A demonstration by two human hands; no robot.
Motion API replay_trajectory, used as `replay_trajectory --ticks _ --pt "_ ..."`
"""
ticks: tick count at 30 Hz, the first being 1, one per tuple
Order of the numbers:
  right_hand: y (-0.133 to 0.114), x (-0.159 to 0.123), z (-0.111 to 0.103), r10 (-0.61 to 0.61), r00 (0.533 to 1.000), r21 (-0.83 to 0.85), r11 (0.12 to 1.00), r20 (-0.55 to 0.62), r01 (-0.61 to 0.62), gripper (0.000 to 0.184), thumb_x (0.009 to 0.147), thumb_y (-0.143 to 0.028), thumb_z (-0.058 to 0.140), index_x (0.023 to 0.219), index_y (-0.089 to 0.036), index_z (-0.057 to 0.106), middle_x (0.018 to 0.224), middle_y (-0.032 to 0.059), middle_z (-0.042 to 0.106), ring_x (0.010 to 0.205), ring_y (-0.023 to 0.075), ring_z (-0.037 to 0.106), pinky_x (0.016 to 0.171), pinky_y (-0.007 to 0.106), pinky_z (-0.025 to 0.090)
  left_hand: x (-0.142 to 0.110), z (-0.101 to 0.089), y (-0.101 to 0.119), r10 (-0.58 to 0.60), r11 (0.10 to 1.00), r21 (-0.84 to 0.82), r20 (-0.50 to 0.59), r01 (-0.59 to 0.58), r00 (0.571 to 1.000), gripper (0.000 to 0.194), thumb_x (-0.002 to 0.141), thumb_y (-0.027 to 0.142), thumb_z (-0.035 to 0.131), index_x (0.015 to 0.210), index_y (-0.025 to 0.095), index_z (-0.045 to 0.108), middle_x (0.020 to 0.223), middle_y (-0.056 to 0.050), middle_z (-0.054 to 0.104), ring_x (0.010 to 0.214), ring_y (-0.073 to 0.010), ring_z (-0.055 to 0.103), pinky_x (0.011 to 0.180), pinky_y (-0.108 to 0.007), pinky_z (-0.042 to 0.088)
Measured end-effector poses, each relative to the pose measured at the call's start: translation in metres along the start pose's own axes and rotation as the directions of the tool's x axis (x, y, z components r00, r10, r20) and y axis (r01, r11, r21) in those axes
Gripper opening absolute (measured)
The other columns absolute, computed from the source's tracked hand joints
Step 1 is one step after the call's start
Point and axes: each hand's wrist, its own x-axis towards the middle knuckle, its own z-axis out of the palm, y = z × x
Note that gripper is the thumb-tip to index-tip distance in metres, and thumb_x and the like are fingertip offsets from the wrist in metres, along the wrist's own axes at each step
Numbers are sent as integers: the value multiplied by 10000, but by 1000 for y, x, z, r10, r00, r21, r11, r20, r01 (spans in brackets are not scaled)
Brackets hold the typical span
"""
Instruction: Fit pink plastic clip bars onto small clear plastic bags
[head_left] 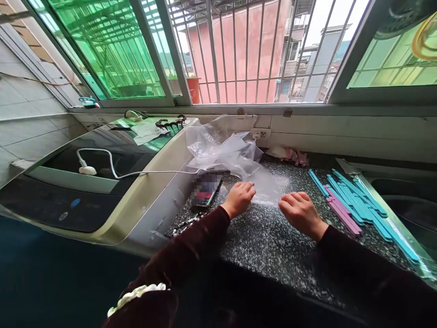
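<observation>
On the speckled dark counter point(269, 241) lies a clear plastic bag point(264, 184), flat between my hands. My left hand point(239, 198) has its fingers curled and pressed on the bag's left edge. My right hand point(298, 209) rests at the bag's right edge, fingers bent down onto it. Both sleeves are dark red. More crumpled clear plastic bags point(221, 148) pile up behind. To the right lie several blue sticks point(358, 202) and pink sticks point(343, 214) in a loose row.
A phone point(205, 189) lies left of my left hand. A washing machine point(102, 182) with a white cable point(112, 166) stands at the left. A wall socket point(260, 134) sits under the barred window point(246, 50). A sink point(406, 200) is at the right.
</observation>
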Motion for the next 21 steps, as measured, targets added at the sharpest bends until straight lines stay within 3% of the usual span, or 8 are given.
replay_trajectory --ticks 8,14,18,20,21 --pt "4 -62 -5 137 984 26 990 115 -140 201 840 -172 510 654 -175 586 703 37 611 708 160 458 704 290 289 33 32 45 111 991 -82 46 -107 993 174 873 177 434 807 169 595 873 -61 659 794 -177 589 754 -319 412" --pt "2 -71 -5 173 969 143 970 176 -198 191 835 -198 500 669 -172 591 709 42 616 696 155 480 670 285 316 21 38 48 153 983 -94 -22 -155 988 211 888 163 407 773 175 584 848 -44 654 790 -163 576 810 -322 394" --pt "3 -71 -10 224 957 304 913 184 -272 250 818 -388 536 701 -176 596 730 50 629 695 159 521 657 285 353 6 34 45 170 980 -90 -79 -177 982 205 883 166 418 761 178 583 905 -42 663 816 -158 579 833 -321 391" --pt "6 -72 -11 380 908 369 830 178 -419 326 817 -476 507 725 -176 597 700 49 620 663 155 533 640 278 377 -2 31 46 183 977 -91 -106 -192 977 192 871 158 430 752 177 580 931 -45 665 828 -156 580 840 -322 391" --pt "8 -72 -11 490 851 376 764 192 -524 342 821 -490 486 752 -175 601 686 47 616 640 151 535 625 275 384 -5 29 46 195 974 -95 -117 -207 974 182 864 161 439 747 175 578 937 -48 665 830 -156 581 837 -322 392"
